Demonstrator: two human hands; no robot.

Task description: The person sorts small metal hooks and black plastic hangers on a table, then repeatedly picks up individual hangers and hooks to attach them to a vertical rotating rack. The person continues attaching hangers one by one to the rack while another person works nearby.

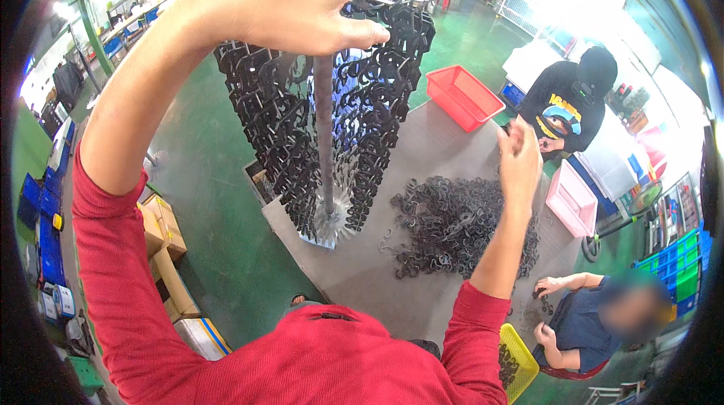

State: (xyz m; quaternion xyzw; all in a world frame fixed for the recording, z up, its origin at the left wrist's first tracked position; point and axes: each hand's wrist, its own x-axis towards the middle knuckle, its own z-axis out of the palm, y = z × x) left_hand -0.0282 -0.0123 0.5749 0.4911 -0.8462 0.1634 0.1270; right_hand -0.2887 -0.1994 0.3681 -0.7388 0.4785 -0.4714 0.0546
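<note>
My left hand [324,9] reaches across the top of a tall rack [323,126], thumb and fingers stretched out; part of the fingers passes behind the rack's upper edge. Rows of black S-shaped hooks [279,111] hang all round the rack's central metal pole. Raised over the far right side of the grey table, my right hand [520,160] has loosely bent fingers apart, with nothing visible in them. Below and left of it lies a wide heap of loose black hooks [445,224].
A red basket [461,99] stands at the table's far edge, a pink basket [571,200] at its right. A yellow basket [519,356] holds more hooks. One person in black [562,103] stands across the table; another in dark blue [584,322] sits at right, handling hooks. Cardboard boxes [164,228] lie left.
</note>
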